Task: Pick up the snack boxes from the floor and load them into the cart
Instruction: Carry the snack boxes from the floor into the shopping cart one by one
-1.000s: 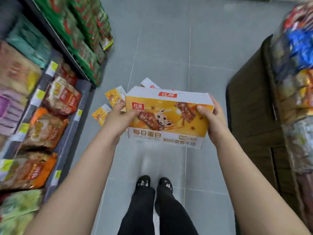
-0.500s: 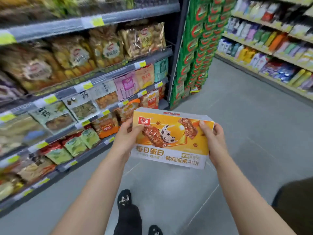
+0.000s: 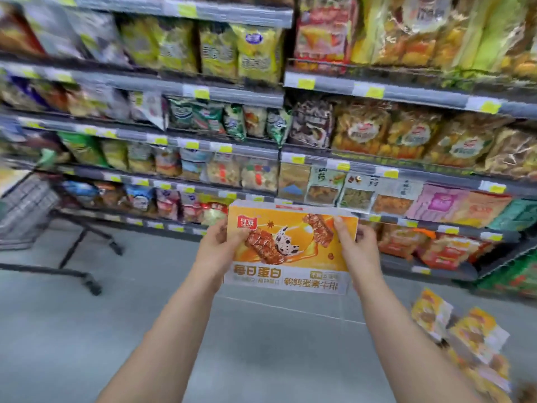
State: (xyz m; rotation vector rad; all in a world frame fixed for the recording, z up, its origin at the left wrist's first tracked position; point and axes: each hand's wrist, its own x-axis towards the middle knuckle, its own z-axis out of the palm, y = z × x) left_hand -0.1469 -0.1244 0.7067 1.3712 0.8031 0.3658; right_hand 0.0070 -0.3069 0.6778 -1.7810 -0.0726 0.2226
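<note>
Holding one orange snack box [image 3: 290,251] upright before us, we have the fingers [image 3: 220,228] of our left hand [image 3: 216,248] clamped on its left end and our right hand [image 3: 360,251] clamped on its right end, thumbs on the printed face. The cart [image 3: 27,205] stands well off to the left of the fingers. More snack boxes [image 3: 476,335] lie on the floor [image 3: 116,330] below and to the right of them.

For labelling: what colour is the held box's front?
The box is orange-yellow with a white bottom band; head view.

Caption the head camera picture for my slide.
Left hand and right hand hold a snack box before shelves; cart at left, more boxes on the floor.
</note>
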